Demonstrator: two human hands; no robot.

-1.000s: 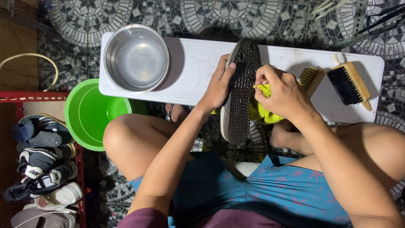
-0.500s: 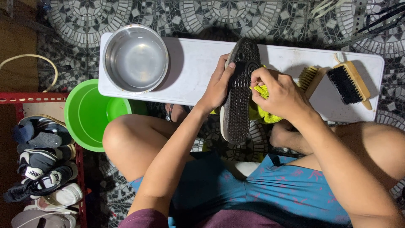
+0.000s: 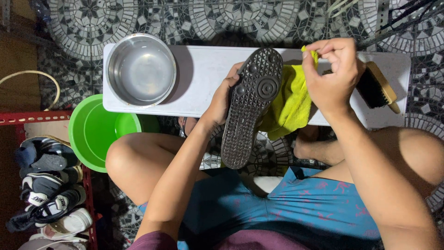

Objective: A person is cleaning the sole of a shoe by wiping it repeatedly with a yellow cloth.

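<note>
My left hand (image 3: pixel 223 99) grips a shoe (image 3: pixel 249 104) by its side, its dark grey studded sole turned up toward me, toe pointing away over the white board (image 3: pixel 203 69). My right hand (image 3: pixel 330 74) is lifted to the right of the shoe and pinches a yellow cloth (image 3: pixel 290 99) by its top edge; the cloth hangs down beside the sole and over the board's near edge. The shoe's upper is hidden beneath the sole.
A steel bowl (image 3: pixel 141 69) holding water sits on the board's left end. A wooden brush with black bristles (image 3: pixel 377 88) lies on its right end. A green basin (image 3: pixel 95 132) stands on the mosaic floor at left, near a red rack of shoes (image 3: pixel 46 190).
My right hand has lifted off the sole and moved up and right, pulling the yellow cloth open. The shoe has tilted so its whole sole faces up.
</note>
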